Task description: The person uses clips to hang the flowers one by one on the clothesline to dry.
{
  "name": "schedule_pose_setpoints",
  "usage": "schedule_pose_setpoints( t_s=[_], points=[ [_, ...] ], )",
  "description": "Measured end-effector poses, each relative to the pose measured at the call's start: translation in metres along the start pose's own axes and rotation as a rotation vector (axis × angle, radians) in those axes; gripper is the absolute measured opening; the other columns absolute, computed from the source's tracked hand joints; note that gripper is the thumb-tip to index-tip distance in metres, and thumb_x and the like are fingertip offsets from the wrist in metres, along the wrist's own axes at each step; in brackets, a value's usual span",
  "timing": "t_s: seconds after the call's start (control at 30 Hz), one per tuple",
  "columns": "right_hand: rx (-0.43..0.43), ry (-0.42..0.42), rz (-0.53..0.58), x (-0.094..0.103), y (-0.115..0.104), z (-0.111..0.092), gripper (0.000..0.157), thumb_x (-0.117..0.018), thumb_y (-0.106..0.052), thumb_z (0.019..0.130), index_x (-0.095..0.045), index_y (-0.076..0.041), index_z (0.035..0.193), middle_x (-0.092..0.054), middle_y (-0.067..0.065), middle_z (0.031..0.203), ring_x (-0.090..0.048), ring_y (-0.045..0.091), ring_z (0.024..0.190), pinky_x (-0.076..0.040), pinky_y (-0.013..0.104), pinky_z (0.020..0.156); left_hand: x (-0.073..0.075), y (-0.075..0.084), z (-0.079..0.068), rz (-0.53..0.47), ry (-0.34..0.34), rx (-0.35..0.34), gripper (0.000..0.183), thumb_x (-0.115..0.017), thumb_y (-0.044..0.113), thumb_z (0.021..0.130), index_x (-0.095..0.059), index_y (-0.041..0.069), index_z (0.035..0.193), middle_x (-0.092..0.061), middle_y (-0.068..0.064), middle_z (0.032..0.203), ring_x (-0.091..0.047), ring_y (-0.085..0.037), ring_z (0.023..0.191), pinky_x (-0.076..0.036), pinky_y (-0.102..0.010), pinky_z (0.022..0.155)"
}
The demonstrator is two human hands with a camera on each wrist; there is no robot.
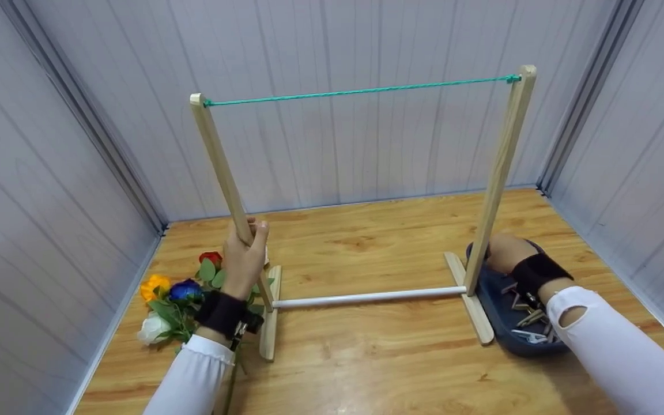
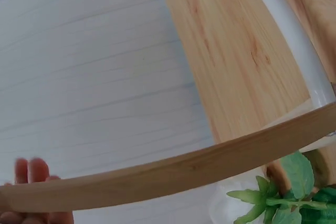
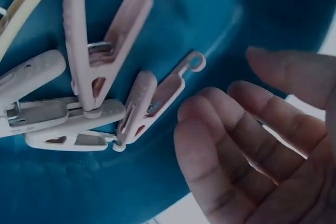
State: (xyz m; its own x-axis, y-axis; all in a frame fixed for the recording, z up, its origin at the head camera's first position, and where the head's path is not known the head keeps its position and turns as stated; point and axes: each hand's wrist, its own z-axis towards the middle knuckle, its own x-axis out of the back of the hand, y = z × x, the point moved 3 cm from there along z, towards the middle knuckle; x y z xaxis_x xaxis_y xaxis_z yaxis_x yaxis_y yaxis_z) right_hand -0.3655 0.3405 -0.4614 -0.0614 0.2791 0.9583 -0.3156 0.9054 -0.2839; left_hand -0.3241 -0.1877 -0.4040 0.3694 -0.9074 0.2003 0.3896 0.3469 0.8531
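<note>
My left hand (image 1: 244, 259) grips the left wooden post (image 1: 219, 161) of a stand, low on its length. In the left wrist view, fingertips (image 2: 38, 170) show past one edge of this post. A green rope (image 1: 361, 92) runs taut between the tops of both posts. My right hand (image 1: 504, 252) is at the far end of a dark blue basin (image 1: 502, 331), partly hidden by the right post (image 1: 502, 167). Its fingers are loosely bent, with nothing between thumb and fingertips. Beside them in the right wrist view lie several pale clothespins (image 3: 110, 51).
A white rod (image 1: 366, 298) joins the stand's two wooden feet (image 1: 479, 317). Left of the stand lie artificial flowers: red (image 1: 210, 257), orange (image 1: 155, 285), blue (image 1: 185, 290) and white (image 1: 153, 328). Pale panel walls (image 1: 338, 155) enclose the wooden tabletop (image 1: 361, 242) at the back and sides.
</note>
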Motion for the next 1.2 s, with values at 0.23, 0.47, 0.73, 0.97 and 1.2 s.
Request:
schedule_pose_setpoints(
  t_s=[0.23,0.47,0.73,0.97,1.2],
  points=[
    [0.164,0.152,-0.214,-0.011,-0.019,-0.003,0.009,-0.075,-0.001,0.083,-0.069,-0.006,0.078,-0.072,0.019,0.078,-0.072,0.046,0.076,-0.059,0.062,0.071,0.004,0.014,-0.008,0.036,0.156,-0.119,0.048,-0.072,0.010,0.102,-0.048,-0.004,0.141,-0.060,-0.023,0.114,-0.055,-0.020,0.090,-0.044,-0.030,0.076],
    [-0.012,0.151,-0.174,-0.020,-0.025,-0.002,0.018,-0.067,-0.008,0.095,-0.070,-0.001,0.078,-0.074,0.027,0.084,-0.072,0.050,0.079,-0.059,0.065,0.069,0.006,0.037,-0.019,-0.058,0.445,-0.467,0.041,-0.068,0.002,0.093,-0.047,-0.014,0.123,-0.051,-0.030,0.120,-0.050,-0.027,0.109,-0.037,-0.034,0.103],
    [-0.153,0.110,-0.123,-0.027,-0.017,-0.003,0.024,-0.060,-0.009,0.096,-0.069,0.003,0.078,-0.074,0.030,0.085,-0.074,0.052,0.083,-0.060,0.067,0.073,-0.010,0.055,-0.040,-0.206,0.350,-0.728,0.027,-0.058,-0.005,0.087,-0.046,-0.016,0.108,-0.051,-0.023,0.101,-0.051,-0.023,0.092,-0.046,-0.027,0.088],
    [-0.075,0.205,-0.141,-0.032,-0.010,-0.003,0.021,-0.066,-0.012,0.089,-0.065,-0.004,0.070,-0.071,0.021,0.073,-0.071,0.044,0.070,-0.058,0.066,0.065,-0.022,0.053,-0.051,-0.156,0.144,-0.684,0.024,-0.059,-0.011,0.091,-0.046,-0.014,0.110,-0.048,-0.027,0.097,-0.051,-0.028,0.084,-0.047,-0.025,0.082],
    [0.040,0.236,-0.188,-0.033,-0.008,-0.009,0.020,-0.070,-0.008,0.089,-0.062,-0.006,0.071,-0.068,0.018,0.071,-0.068,0.041,0.066,-0.056,0.063,0.061,-0.029,0.046,-0.053,-0.098,0.085,-0.647,0.022,-0.062,-0.010,0.091,-0.049,-0.012,0.108,-0.051,-0.023,0.095,-0.053,-0.028,0.082,-0.047,-0.025,0.079]
  ],
)
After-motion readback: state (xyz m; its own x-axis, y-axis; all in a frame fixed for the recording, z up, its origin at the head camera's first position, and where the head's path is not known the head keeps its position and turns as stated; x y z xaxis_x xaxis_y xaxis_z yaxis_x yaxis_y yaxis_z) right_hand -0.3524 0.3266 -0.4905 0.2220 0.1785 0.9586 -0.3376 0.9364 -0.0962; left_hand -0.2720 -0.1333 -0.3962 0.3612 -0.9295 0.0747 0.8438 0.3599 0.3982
